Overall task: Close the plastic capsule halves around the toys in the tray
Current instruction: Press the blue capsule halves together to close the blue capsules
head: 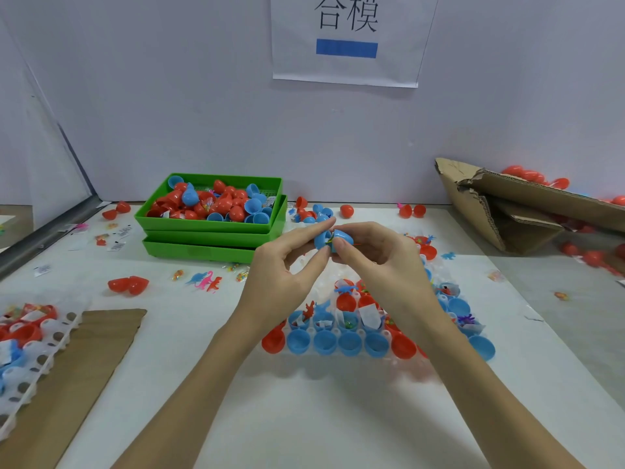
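A blue plastic capsule (333, 239) hangs in the air above the table, its two halves nearly together with a small toy showing in the gap. My left hand (284, 265) pinches its left half between thumb and forefinger. My right hand (378, 262) grips the right half. Below my hands lies a clear plastic tray (338, 331) holding several blue and red open capsule halves (324, 341), some with small toys and paper slips in them.
Stacked green bins (209, 231) at the back left hold closed red and blue capsules. A torn cardboard box (507, 211) lies at the right. A second tray (30, 343) on cardboard is at the left edge. Loose capsules and toy dinosaurs (206, 280) scatter the table.
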### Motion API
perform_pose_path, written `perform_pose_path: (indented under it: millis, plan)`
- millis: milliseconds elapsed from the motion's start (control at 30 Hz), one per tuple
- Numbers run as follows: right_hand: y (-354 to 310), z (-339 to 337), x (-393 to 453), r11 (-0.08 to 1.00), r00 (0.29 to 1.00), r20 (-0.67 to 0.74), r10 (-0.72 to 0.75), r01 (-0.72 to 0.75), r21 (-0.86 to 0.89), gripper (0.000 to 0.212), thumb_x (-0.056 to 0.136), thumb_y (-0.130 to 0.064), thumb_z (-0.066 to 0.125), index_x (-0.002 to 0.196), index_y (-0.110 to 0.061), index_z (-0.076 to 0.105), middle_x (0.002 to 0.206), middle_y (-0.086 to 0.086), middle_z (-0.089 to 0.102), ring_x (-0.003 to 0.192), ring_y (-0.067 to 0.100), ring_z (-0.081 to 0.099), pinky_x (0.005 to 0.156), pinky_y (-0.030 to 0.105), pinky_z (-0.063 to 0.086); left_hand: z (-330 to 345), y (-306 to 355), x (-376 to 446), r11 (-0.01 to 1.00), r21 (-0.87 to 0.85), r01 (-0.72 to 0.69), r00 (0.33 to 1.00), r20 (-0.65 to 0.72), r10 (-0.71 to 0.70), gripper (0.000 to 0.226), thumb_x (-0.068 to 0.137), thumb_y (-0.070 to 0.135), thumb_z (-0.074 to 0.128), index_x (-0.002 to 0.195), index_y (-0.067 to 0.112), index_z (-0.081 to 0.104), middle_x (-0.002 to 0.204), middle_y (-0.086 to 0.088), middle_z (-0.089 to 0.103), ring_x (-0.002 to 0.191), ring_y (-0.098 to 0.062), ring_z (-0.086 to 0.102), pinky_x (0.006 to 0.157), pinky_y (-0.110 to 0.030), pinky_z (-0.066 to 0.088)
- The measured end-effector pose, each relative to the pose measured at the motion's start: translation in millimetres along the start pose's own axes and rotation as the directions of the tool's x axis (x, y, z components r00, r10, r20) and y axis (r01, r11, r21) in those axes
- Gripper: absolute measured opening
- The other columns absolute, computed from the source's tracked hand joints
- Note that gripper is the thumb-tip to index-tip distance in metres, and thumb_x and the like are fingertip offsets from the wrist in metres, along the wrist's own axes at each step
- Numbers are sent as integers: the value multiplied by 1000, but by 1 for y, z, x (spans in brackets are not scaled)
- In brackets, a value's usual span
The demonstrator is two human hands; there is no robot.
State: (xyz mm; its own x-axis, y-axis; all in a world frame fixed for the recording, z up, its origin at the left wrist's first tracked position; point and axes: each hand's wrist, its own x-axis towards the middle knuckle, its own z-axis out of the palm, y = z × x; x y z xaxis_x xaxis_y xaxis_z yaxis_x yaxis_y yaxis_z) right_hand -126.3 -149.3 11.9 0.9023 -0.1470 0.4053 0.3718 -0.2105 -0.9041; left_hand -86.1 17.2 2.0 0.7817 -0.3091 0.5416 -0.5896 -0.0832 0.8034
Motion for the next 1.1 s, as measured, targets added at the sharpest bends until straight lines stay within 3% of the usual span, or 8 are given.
perform_pose_path:
  millis: [100, 200, 367, 533, 767, 900, 1100]
  plan:
    - [0, 3, -2, 1000, 1000, 4, -13, 13, -17, 23, 94, -20, 73, 117, -18, 72, 99, -11, 77, 90, 9, 76, 78, 18, 59, 2, 0, 0, 998, -65, 27, 999, -42, -30, 36, 101, 2, 63, 132, 17, 71, 125, 6, 75, 118, -8, 69, 96, -22, 56]
    - [0, 5, -3, 998, 999, -4, -36, 36, -46, 25, 93, -21, 74, 117, -16, 72, 101, -8, 77, 92, 10, 75, 82, 24, 61, 4, 0, 0, 998, -56, 32, 996, -83, -37, 28, 101, 4, 63, 124, 15, 73, 114, 4, 78, 110, -11, 72, 92, -24, 58]
    - [1, 10, -5, 999, 996, -77, -40, 41, 18, 23, 94, -20, 73, 115, -11, 72, 98, -3, 78, 87, 13, 77, 81, 28, 62, 3, 1, 1, 998, -47, 32, 991, -125, -38, 6, 99, 9, 69, 104, 12, 68, 87, 0, 78, 86, -16, 76, 78, -20, 58]
    - [3, 14, -6, 1000, 997, -67, -24, 25, 12, 21, 94, -18, 73, 115, -15, 70, 97, -5, 76, 82, 13, 77, 76, 24, 61, -2, 2, 2, 999, 39, 37, 998, -43, -35, 12, 98, 9, 70, 103, 19, 74, 100, 3, 78, 93, -12, 76, 81, -20, 59]
    - [2, 6, -5, 997, 999, 39, -38, 41, -67, 26, 95, -8, 71, 119, -17, 71, 109, -4, 75, 88, 11, 76, 80, 25, 61, -6, 1, 5, 992, -21, 122, 992, -25, -122, 11, 90, 5, 79, 97, 13, 76, 100, 8, 77, 105, -6, 72, 93, -20, 58]
    - [1, 6, -4, 986, 996, 26, -86, 89, -141, 26, 94, -10, 72, 118, -21, 71, 108, -8, 75, 91, 8, 74, 82, 25, 61, 3, 0, 2, 981, -123, 150, 984, -72, -160, 26, 90, 5, 78, 112, 14, 68, 102, 10, 78, 100, -4, 74, 88, -19, 59]
    - [-1, 3, -3, 998, 997, -47, -63, 64, 14, 22, 94, -15, 73, 113, -25, 72, 98, -9, 77, 87, 8, 76, 76, 16, 58, 2, 2, 1, 990, -119, 75, 997, 13, -74, 31, 100, 4, 65, 130, 12, 69, 124, 6, 74, 119, -5, 68, 94, -16, 54]
